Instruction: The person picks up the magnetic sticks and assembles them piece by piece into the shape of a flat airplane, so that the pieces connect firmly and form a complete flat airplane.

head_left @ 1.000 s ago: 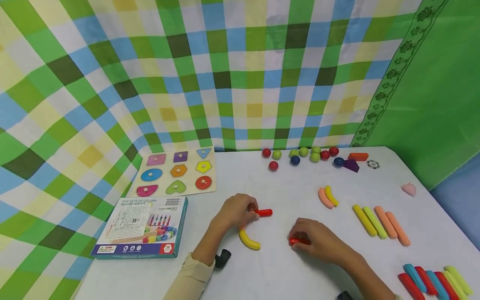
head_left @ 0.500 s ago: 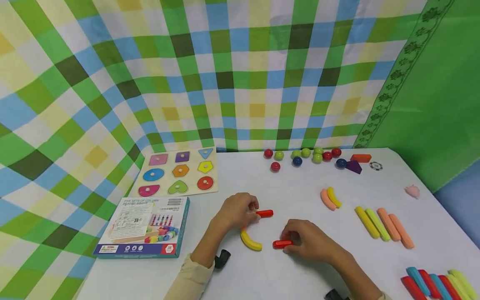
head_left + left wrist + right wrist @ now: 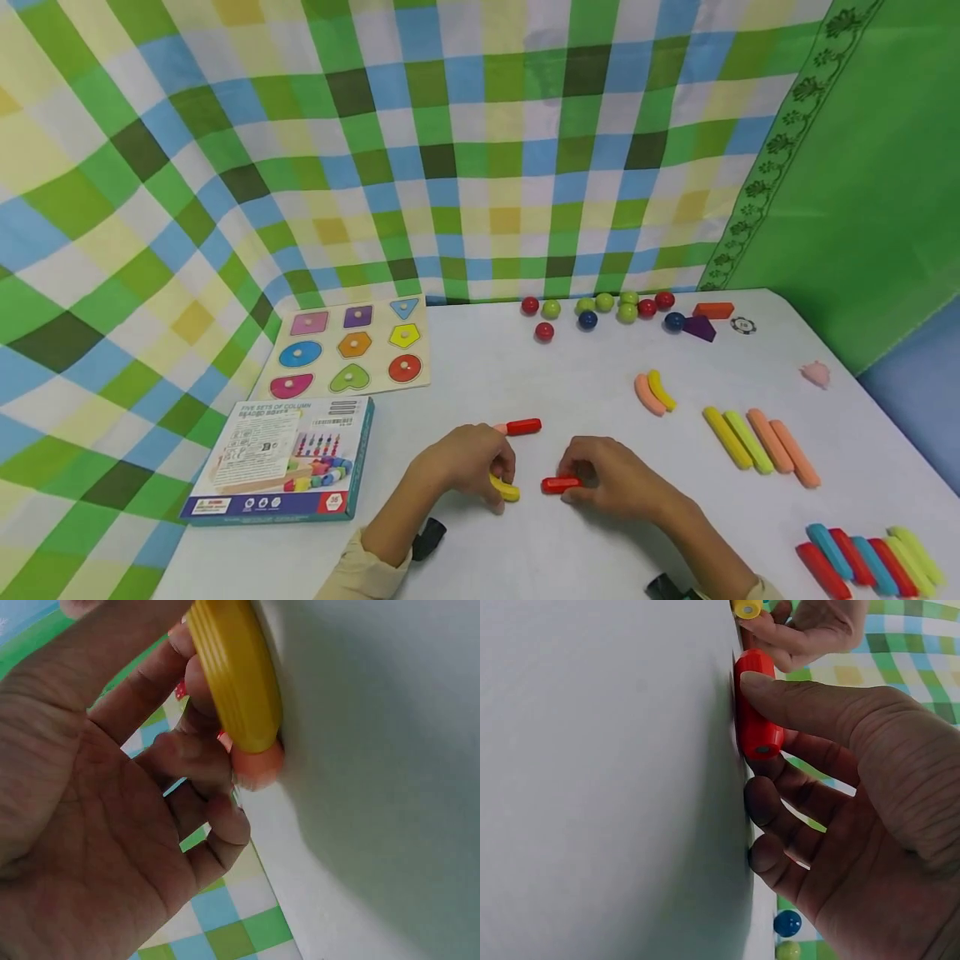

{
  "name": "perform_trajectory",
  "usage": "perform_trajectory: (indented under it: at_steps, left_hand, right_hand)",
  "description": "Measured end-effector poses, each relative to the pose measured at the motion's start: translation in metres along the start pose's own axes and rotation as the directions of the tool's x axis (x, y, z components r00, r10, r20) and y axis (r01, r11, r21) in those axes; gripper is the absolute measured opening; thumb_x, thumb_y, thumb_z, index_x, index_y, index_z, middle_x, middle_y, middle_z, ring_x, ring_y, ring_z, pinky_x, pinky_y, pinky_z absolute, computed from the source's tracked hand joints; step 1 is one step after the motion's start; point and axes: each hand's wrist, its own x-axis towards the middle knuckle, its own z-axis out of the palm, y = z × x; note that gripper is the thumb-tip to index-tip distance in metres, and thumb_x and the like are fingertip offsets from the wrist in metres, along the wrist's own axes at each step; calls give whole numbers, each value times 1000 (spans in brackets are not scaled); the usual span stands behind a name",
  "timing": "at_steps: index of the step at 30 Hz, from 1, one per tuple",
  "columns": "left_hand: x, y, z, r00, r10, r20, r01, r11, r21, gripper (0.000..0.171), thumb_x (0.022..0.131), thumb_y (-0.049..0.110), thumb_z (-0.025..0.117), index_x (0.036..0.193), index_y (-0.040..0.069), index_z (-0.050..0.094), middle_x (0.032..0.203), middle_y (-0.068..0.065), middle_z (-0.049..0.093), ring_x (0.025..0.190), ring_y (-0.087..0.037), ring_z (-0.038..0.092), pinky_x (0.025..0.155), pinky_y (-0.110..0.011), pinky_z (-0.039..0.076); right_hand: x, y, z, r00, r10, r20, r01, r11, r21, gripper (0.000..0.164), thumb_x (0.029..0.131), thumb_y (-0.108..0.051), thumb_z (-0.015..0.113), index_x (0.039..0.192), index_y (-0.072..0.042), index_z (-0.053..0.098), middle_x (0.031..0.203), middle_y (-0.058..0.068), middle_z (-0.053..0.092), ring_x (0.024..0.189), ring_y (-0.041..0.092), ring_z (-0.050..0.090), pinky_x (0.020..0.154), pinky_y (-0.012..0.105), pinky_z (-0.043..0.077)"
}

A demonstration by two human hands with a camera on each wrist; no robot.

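Note:
In the head view my left hand (image 3: pixel 468 462) grips a curved yellow stick (image 3: pixel 506 489), its end sticking out past the fingers. Up close in the left wrist view, the yellow stick (image 3: pixel 240 671) is ribbed, and an orange rounded piece (image 3: pixel 257 766) shows at its far end. A short red stick (image 3: pixel 561 484) is pinched by my right hand (image 3: pixel 618 483), its left end pointing at the yellow one across a small gap. The right wrist view shows a grey disc in the end of this red stick (image 3: pixel 759 705). Beyond the left hand lies another red stick (image 3: pixel 523 427), with a salmon piece at its left end.
At left are a bead-set box (image 3: pixel 281 458) and a shape puzzle board (image 3: pixel 345 346). Several coloured balls (image 3: pixel 603 303) line the back edge. On the right lie small curved pieces (image 3: pixel 651 393), longer sticks (image 3: pixel 761 442) and a coloured stick row (image 3: pixel 862 558).
My left hand has let go near the upper red stick and moved nearer me, onto the curved yellow stick. My right hand has brought its red stick leftward.

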Motion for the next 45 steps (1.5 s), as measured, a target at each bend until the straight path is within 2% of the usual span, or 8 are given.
perform_trajectory:
  at_steps: [4,10,13,24,31,35,39,45]
  left_hand:
    - [3,0,1,1000,17,-14,-17,1000,-10,20,68,29,86,72,28,67,65,12,57,67,-6,51,62,-22,42]
    - [10,-2,4,993,95,-63,-96,995,-17,17,71,29,85,77,27,69,66,16,58,69,-4,51,64,-21,42]
    - [12,-3,5,991,113,-76,-114,993,-14,17,71,29,85,77,27,69,66,17,58,68,-3,51,64,-21,42]
    - [15,-2,7,993,92,-78,-93,996,-8,16,71,29,85,77,26,70,66,17,58,67,-3,51,64,-20,43]
    - [14,-4,7,992,102,-80,-103,995,-5,16,71,29,85,79,26,70,67,18,57,69,-3,51,65,-19,43]
    - [14,-5,6,991,105,-79,-106,994,-7,16,71,28,85,78,26,70,67,18,58,69,-2,51,65,-19,43]
    - [14,-6,5,991,105,-88,-107,994,-19,16,71,28,85,77,26,70,67,17,58,69,-3,51,65,-20,43]
    - [13,-6,4,988,119,-100,-122,992,-19,17,71,27,85,77,25,70,67,17,58,69,-2,51,65,-20,43]
  right_hand:
    - [1,0,2,1000,-15,-12,15,1000,6,23,77,-35,79,95,-33,64,84,-18,57,79,6,53,72,24,46]
    - [4,-1,5,999,-34,-26,35,999,22,23,78,-39,76,97,-33,64,83,-18,58,78,7,53,71,24,45]
    - [4,-3,6,999,-37,-28,38,999,30,23,79,-39,76,97,-33,64,83,-18,58,78,7,54,71,24,45]
    - [5,-9,8,999,-40,-28,40,999,-11,21,79,-40,75,96,-33,64,82,-20,56,77,5,52,72,25,44]
    - [4,-6,8,998,-55,-9,55,998,0,22,85,-37,71,105,-29,69,87,-19,56,79,4,52,72,24,45]
    - [3,-3,7,997,-80,-22,81,994,78,19,87,-32,69,105,-27,67,90,-17,58,81,6,54,75,25,48]
    - [3,0,5,997,-56,-57,66,978,196,18,87,-27,70,104,-27,63,87,-12,60,79,10,56,70,24,49]
    - [4,3,5,994,-64,-91,87,956,281,39,87,-19,70,125,-21,57,86,-5,59,75,15,55,65,24,48]
